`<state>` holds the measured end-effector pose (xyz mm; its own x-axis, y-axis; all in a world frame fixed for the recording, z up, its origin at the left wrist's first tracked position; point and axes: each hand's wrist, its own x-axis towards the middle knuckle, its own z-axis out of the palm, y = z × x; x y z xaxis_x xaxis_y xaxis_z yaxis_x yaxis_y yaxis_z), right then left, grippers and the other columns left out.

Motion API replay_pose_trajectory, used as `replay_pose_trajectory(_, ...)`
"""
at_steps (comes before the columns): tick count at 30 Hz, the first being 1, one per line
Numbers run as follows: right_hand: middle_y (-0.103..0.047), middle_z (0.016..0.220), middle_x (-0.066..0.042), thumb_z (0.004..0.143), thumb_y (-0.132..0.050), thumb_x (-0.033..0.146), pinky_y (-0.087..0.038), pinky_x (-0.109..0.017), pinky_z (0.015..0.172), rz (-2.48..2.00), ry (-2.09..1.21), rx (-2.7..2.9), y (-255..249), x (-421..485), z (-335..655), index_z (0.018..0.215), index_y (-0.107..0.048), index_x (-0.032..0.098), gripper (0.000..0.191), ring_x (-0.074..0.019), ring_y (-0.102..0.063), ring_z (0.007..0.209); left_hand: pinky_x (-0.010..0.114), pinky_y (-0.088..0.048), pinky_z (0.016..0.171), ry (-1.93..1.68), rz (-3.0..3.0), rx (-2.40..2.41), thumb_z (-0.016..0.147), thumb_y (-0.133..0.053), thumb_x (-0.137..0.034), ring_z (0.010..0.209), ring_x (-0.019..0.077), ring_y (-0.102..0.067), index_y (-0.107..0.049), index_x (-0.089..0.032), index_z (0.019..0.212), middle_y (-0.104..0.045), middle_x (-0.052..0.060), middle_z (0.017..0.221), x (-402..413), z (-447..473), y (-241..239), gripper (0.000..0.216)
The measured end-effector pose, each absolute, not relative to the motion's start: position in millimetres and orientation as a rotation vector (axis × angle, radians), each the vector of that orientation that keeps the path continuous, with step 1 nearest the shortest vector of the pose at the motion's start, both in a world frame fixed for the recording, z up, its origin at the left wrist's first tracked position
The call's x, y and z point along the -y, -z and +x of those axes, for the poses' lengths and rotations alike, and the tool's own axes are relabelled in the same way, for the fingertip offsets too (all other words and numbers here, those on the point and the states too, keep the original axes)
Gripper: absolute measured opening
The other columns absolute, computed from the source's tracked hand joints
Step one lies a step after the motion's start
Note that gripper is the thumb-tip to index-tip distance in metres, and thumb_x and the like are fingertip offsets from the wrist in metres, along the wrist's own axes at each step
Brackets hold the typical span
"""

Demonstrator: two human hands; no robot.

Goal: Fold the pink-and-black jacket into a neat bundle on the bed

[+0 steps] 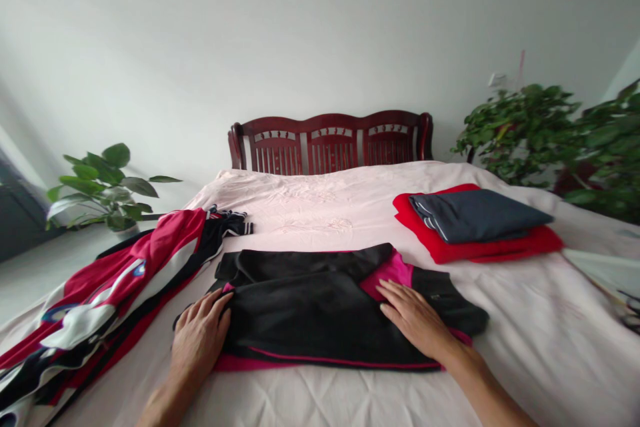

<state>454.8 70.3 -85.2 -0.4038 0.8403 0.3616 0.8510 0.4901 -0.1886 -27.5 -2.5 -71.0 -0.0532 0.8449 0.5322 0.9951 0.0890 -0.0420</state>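
A black garment with magenta trim (pixel 320 320) lies partly folded across the near middle of the bed, its upper part laid over in a band. My left hand (pixel 203 327) rests on its left edge, fingers stretched out. On the right side, my right hand (pixel 413 317) lies flat with fingers extended, over a magenta patch and the black cloth. Neither hand grips the fabric. Beyond my right hand, a black end of the garment, perhaps a sleeve, sticks out to the right.
To the left lies a loose pile of red, white and navy clothes (pixel 135 273). A folded dark grey garment (pixel 480 213) sits on folded red cloth (pixel 520 247) at right. The pale pink bedsheet (pixel 310 207) reaches a dark wooden headboard (pixel 333 143). Potted plants (pixel 107 187) flank the bed.
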Motion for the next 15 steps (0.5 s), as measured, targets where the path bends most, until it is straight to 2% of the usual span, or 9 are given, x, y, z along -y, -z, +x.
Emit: replay_pose_trajectory(15, -0.059, 0.145, -0.011, 0.100, -0.044, 0.042, -0.043, -0.050, 0.113, -1.439, 0.018, 2.359, 78.6, -67.9, 453.0, 0.139, -0.059, 0.022, 0.047, -0.0268, -0.054, 0.134, 0.043, -0.044, 0.104, 0.477, -1.823, 1.932, 0.099, -0.041, -0.033, 0.124, 0.0261, -0.060, -0.068, -0.025, 0.127, -0.068, 0.005, 0.134, 2.5, -29.0, 72.5, 0.040)
